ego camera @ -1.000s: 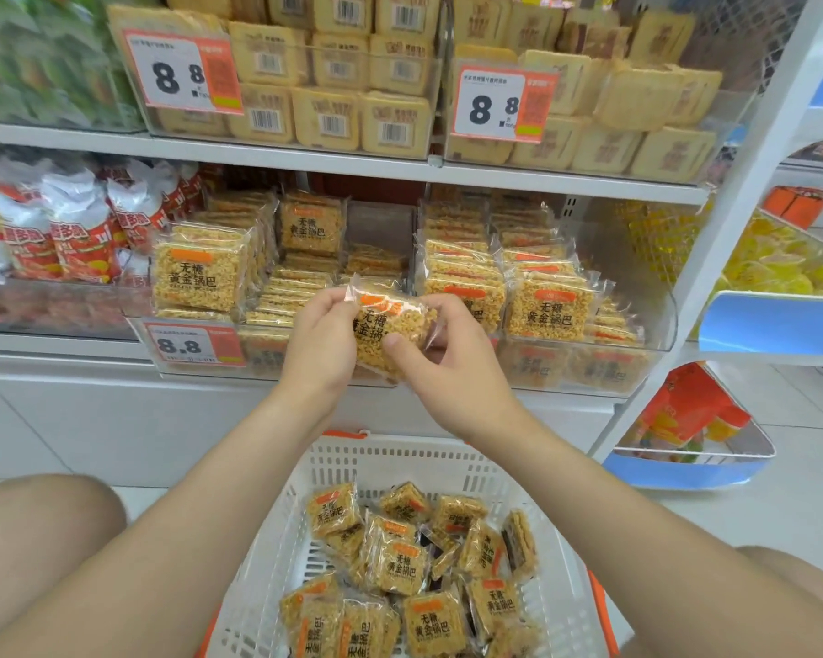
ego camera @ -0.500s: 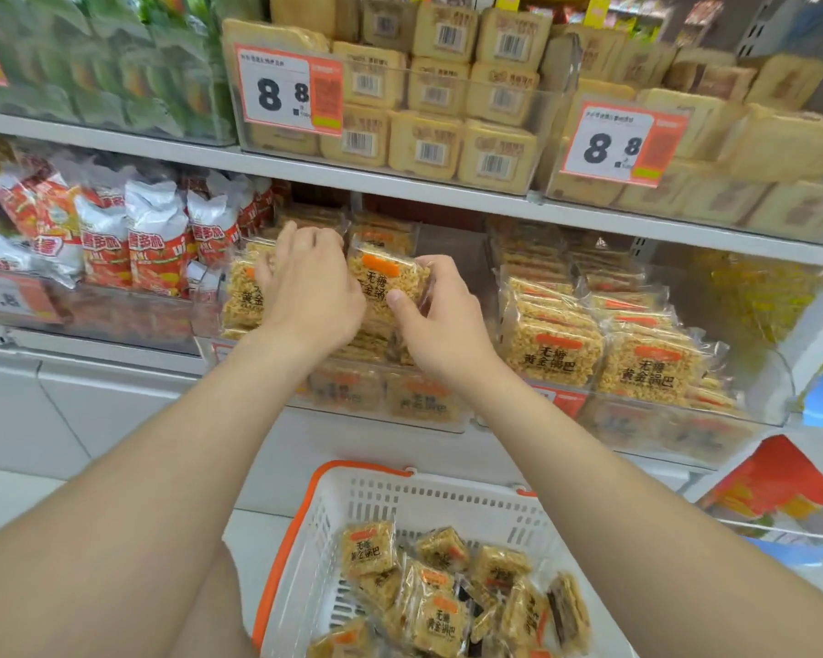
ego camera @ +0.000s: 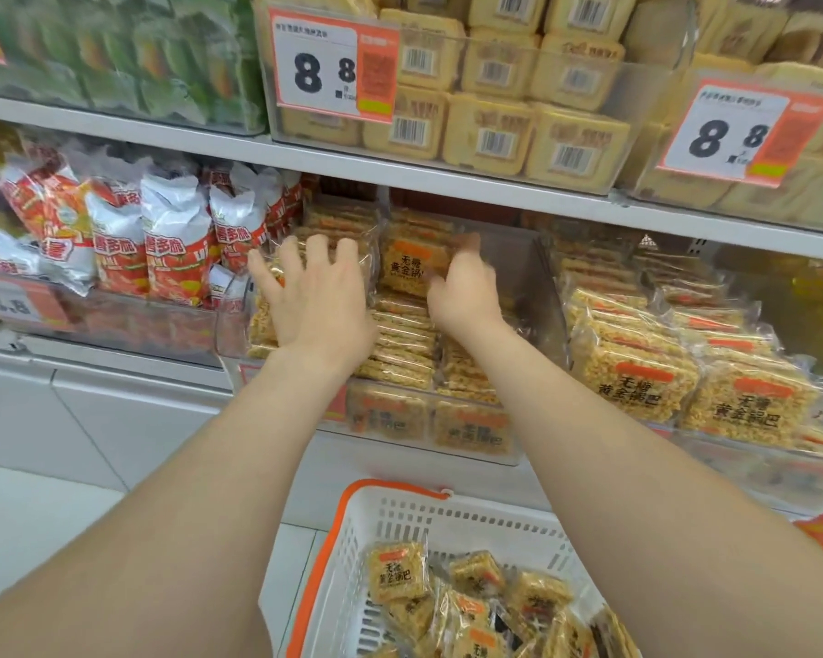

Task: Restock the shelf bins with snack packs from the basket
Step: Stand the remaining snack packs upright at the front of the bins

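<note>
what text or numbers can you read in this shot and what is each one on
"8 8": left price tag
"8 8": right price tag
"8.8": lower-left tag, blurred
"无糖 黄金锅巴": shelf packs, basket pack
"无糖 黄金锅", rest covered: upright pack gripped by right hand
Too blurred: red-and-white bags' characters, barcodes, tags' small print

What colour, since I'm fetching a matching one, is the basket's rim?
Orange rim on a white basket; head view shows it best.
</note>
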